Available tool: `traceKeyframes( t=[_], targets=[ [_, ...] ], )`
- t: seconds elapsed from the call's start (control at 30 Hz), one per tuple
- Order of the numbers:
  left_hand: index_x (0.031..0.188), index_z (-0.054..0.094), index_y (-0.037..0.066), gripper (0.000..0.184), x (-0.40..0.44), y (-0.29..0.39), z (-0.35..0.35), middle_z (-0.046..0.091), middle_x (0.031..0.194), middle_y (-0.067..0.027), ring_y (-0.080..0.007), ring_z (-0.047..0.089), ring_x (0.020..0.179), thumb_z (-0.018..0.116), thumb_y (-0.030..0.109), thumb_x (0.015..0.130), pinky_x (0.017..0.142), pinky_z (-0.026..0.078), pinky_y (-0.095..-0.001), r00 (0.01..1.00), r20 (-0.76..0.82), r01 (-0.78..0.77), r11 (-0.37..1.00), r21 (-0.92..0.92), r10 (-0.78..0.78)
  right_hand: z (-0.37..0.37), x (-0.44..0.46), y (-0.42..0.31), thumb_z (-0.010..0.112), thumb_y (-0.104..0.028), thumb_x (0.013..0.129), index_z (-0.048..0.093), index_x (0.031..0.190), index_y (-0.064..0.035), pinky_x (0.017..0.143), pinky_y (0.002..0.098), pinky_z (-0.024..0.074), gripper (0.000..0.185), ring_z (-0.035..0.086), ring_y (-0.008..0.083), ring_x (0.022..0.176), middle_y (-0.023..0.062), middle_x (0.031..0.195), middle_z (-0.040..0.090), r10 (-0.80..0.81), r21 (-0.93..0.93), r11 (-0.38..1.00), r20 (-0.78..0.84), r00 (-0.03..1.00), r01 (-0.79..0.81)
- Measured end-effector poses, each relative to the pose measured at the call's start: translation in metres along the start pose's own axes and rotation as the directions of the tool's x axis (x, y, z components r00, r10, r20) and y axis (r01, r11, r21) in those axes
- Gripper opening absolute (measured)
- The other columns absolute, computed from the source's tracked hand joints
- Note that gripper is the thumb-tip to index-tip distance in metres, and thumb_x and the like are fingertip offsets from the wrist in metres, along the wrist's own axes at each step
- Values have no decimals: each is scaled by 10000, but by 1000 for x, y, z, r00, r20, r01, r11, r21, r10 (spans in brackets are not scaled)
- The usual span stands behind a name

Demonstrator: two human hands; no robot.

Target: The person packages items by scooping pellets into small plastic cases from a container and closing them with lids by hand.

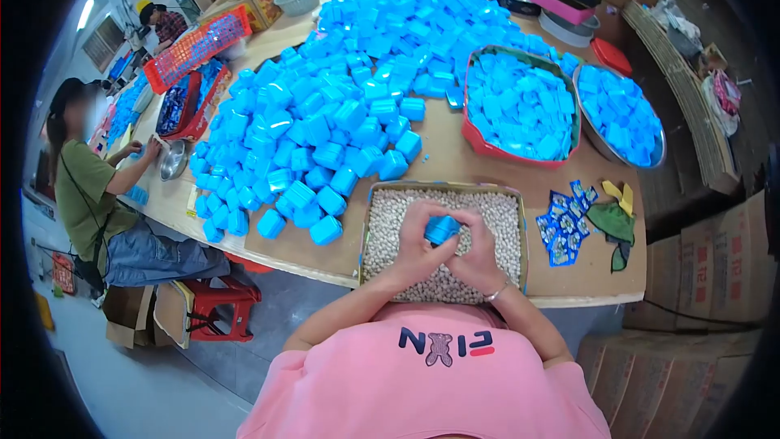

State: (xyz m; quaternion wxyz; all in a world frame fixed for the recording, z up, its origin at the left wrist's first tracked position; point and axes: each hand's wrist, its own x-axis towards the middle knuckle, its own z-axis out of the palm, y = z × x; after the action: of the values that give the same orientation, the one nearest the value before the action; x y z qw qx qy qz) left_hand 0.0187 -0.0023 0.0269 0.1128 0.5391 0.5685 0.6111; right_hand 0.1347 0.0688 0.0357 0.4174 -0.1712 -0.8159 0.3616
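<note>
Both my hands meet over a shallow box (365,236) filled with small pale round pieces (392,219). Between them is one small blue case (441,230). My left hand (418,245) has its fingers wrapped round one side of the case, and my right hand (478,252) closes round the other side. My fingers partly hide the case, so I cannot tell whether its lid is open. A large pile of similar blue cases (317,126) lies just beyond the box.
A red-rimmed basket (520,156) and a metal bowl (660,150) hold blue pieces. Blue packets (562,228) and a green cloth (611,222) lie at right. A co-worker (85,171) sits at left near a red stool (230,309). Cartons (715,268) stand at right.
</note>
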Motion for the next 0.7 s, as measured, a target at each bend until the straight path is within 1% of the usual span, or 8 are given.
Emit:
traceKeyframes(
  t=[0.17, 0.23, 0.3, 0.4, 0.47, 0.6, 0.67, 0.7],
  targets=[
    [1087, 523, 26, 458, 11, 14, -12, 555, 1010, -113, -253, 547, 955, 714, 112, 679, 851, 425, -379, 975, 128, 189, 981, -46, -182, 0, -5, 0, 742, -21, 665, 479, 1149, -35, 827, 347, 480, 551, 592, 264, 948, 136, 1018, 574, 111, 63, 992, -4, 994, -111],
    [1141, 513, 26, 509, 18, 20, -13, 563, 1051, -98, -230, 552, 997, 731, 132, 693, 887, 426, -366, 953, 164, 274, 957, -98, -256, -4, -3, -5, 744, -15, 696, 463, 1179, -32, 860, 325, 477, 559, 573, 202, 999, 97, 1074, 568, 266, 392, 891, -37, 963, -231],
    [1245, 466, 8, 572, 10, 18, -13, 555, 1149, -75, -176, 536, 1080, 727, 123, 750, 946, 416, -324, 932, 114, 333, 687, -646, -345, -9, 0, -1, 740, -16, 716, 456, 1193, -32, 879, 315, 472, 556, 558, 181, 1029, 84, 1106, 559, 351, 579, 754, 46, 935, -312],
    [1273, 448, -14, 540, -11, 7, -1, 549, 1192, -72, -155, 533, 1103, 686, 63, 795, 949, 418, -292, 823, 223, 444, 348, -826, -522, -9, 9, -2, 713, 7, 730, 439, 1233, -28, 909, 303, 449, 573, 532, 154, 1069, 60, 1128, 538, 370, 761, 518, 213, 904, -391],
    [1256, 455, -30, 470, -10, 5, -3, 564, 1154, -63, -139, 549, 1068, 646, 30, 831, 926, 436, -293, 816, 186, 435, 370, -821, -547, -10, 9, 2, 709, -17, 748, 456, 1217, -31, 904, 302, 448, 533, 526, 152, 1073, 60, 1153, 535, 442, 695, 484, 330, 834, -532],
    [1169, 517, -18, 414, 2, 3, -32, 607, 1070, -108, -207, 596, 990, 683, 105, 810, 819, 486, -347, 891, 48, 412, 759, -504, -451, -18, 9, 0, 685, -7, 752, 527, 1146, -27, 848, 321, 456, 425, 536, 186, 1029, 88, 1109, 540, 93, 31, 995, 103, 990, -96],
    [1139, 533, -11, 457, 13, 13, -49, 598, 1019, -180, -314, 595, 965, 718, 169, 763, 795, 478, -402, 928, 271, 139, 914, 381, -254, -18, 15, -17, 681, 10, 743, 594, 1066, -40, 756, 316, 480, 338, 578, 211, 915, 99, 1006, 564, 35, 100, 994, -18, 999, -33],
    [1154, 527, 15, 493, 9, 6, -52, 575, 1024, -201, -360, 583, 955, 729, 203, 745, 802, 456, -408, 911, 339, 81, 908, 411, -235, -15, 10, -12, 683, -2, 748, 613, 989, -47, 706, 322, 494, 256, 594, 224, 844, 93, 934, 569, -46, 65, 997, 89, 995, 40]
  ],
)
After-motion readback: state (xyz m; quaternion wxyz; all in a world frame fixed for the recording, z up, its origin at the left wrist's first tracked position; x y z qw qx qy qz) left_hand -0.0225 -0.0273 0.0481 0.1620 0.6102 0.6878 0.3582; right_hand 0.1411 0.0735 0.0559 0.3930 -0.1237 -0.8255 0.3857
